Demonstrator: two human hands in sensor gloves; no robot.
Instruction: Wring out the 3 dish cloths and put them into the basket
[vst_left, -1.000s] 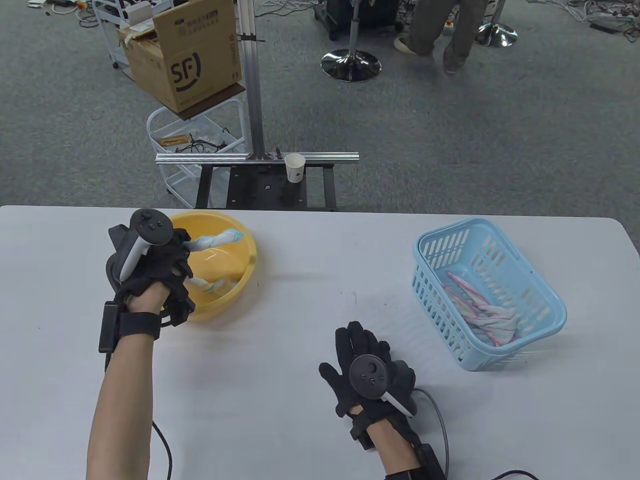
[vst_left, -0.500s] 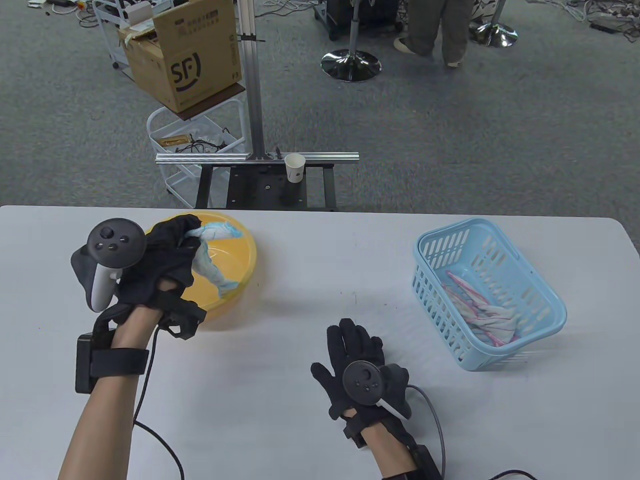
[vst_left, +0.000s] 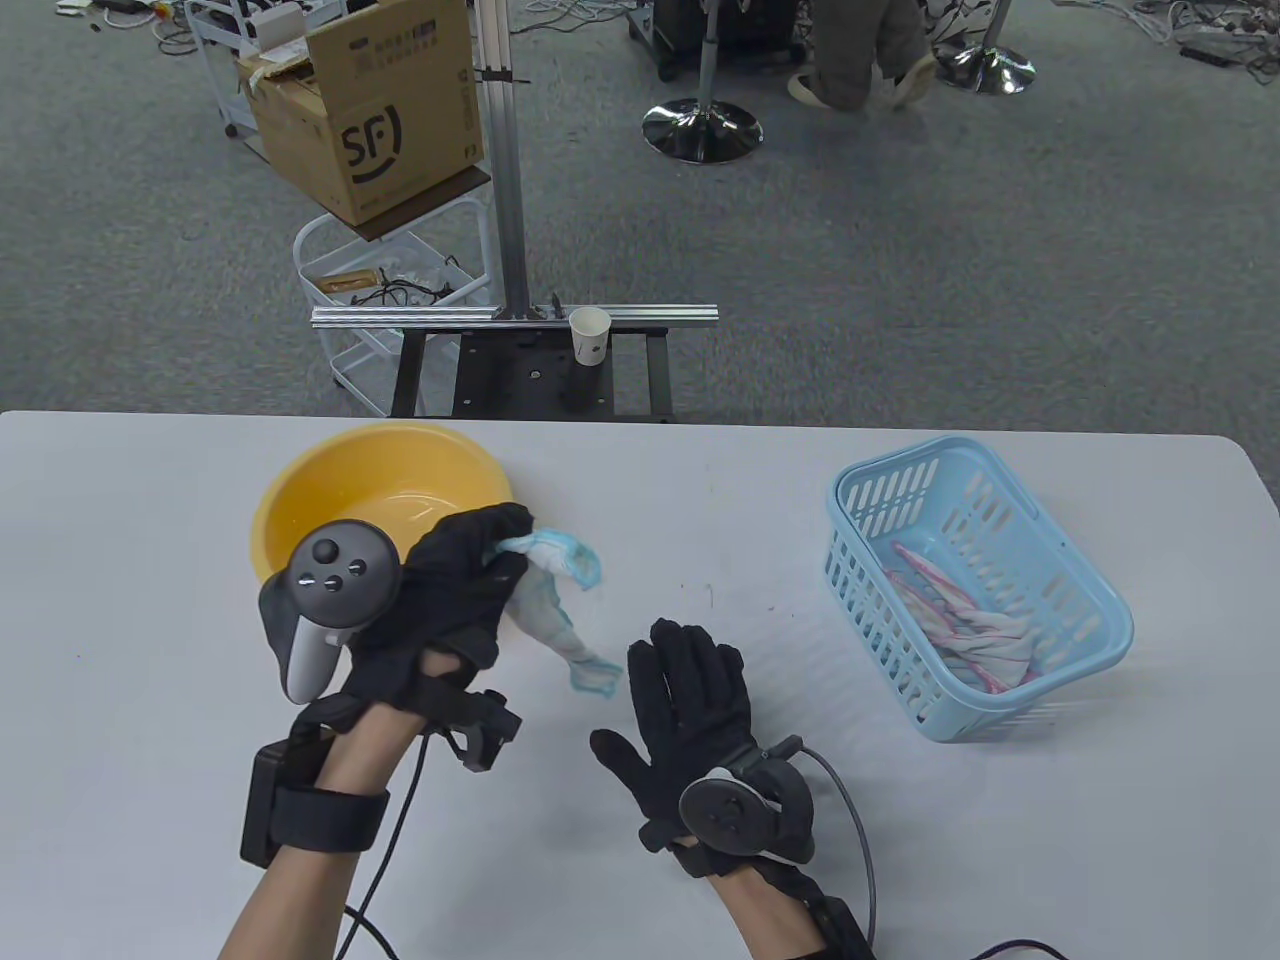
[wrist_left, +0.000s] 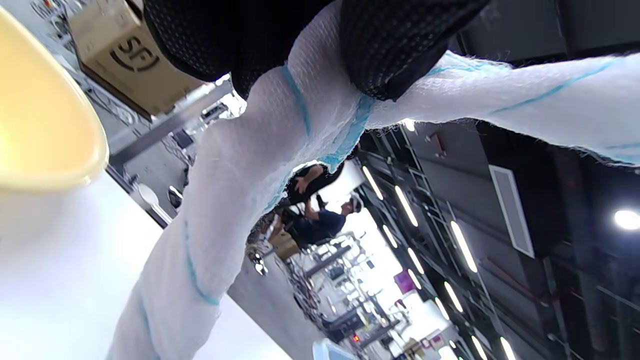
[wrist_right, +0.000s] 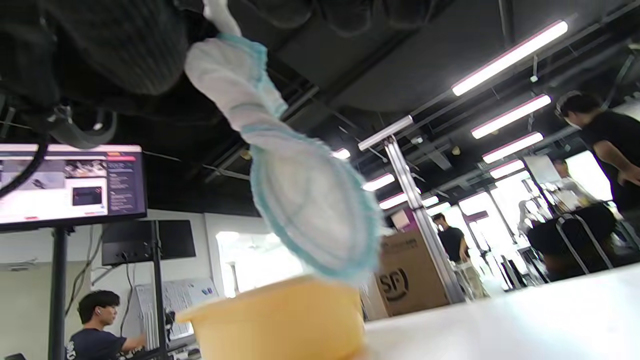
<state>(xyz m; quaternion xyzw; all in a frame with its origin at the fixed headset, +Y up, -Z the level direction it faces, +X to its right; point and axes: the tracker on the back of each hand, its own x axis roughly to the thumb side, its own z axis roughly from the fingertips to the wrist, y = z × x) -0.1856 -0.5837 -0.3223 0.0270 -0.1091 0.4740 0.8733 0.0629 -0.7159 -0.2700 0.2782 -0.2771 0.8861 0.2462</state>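
Note:
My left hand (vst_left: 497, 563) grips the upper end of a twisted white dish cloth with blue edging (vst_left: 548, 606), held above the table between the yellow bowl (vst_left: 300, 490) and my right hand. The cloth's lower end hangs down close to my right hand (vst_left: 680, 665), which lies open with fingers spread and holds nothing. In the left wrist view gloved fingers (wrist_left: 390, 45) curl round the cloth (wrist_left: 240, 165) beside the bowl (wrist_left: 45, 125). The right wrist view shows the cloth (wrist_right: 305, 200) dangling in front of the bowl (wrist_right: 280, 320). The blue basket (vst_left: 1090, 600) holds pink-edged cloth (vst_left: 960, 620).
The white table (vst_left: 700, 500) ends just behind the bowl and the basket. Beyond it stand a metal frame with a paper cup (vst_left: 589, 335), a white cart and a cardboard box (vst_left: 370, 110). A person's legs (vst_left: 860, 50) are at the far back.
My left hand has lifted the blue-edged cloth out of the yellow bowl and carried it right and toward me. My right hand has shifted slightly left and forward, toward the cloth's hanging end.

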